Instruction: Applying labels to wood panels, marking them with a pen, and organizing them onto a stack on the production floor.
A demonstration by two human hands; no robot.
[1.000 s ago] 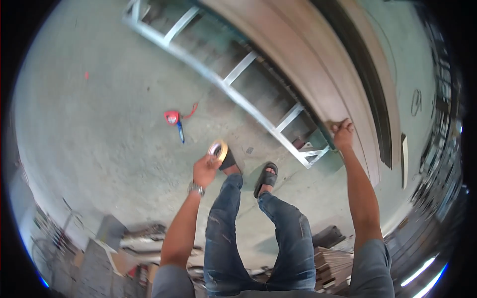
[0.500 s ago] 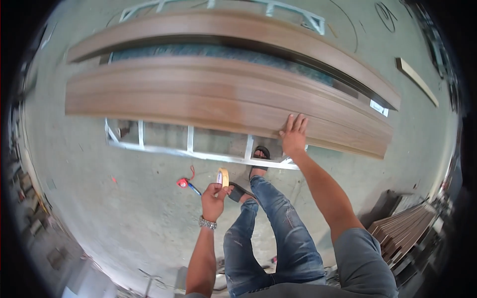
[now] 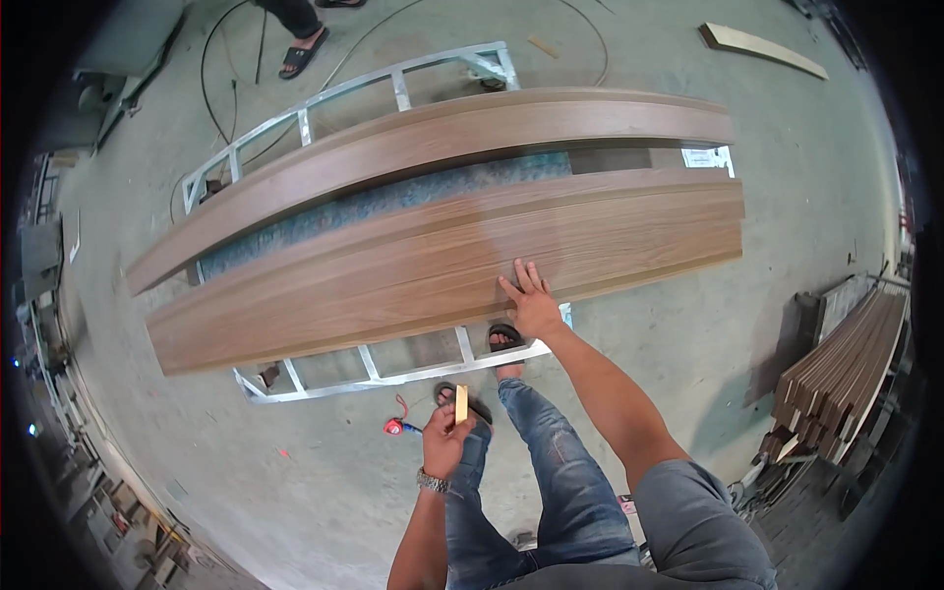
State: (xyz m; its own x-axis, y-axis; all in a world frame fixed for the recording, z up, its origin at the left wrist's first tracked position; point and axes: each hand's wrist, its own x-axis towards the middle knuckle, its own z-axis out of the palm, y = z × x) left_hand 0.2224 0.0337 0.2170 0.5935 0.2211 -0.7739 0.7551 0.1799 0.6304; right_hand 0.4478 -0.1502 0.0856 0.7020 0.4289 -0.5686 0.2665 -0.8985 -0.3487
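Right hand (image 3: 534, 307) open, flat on panel (image 3: 442, 270) at centre, steadying it; left hand (image 3: 444, 444) clenched around tape roll (image 3: 460, 405), lower centre.

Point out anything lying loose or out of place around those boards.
A red hand tool lies loose on the concrete floor beside the person's feet, and black cables trail across the floor behind the metal frame. The wood-grain boards lie flat on it.

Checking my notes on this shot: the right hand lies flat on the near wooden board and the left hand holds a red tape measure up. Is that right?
Not quite. In the head view the left hand holds a small yellowish tape roll; the red tool lies on the floor. The right hand does lie flat on the near wooden board.
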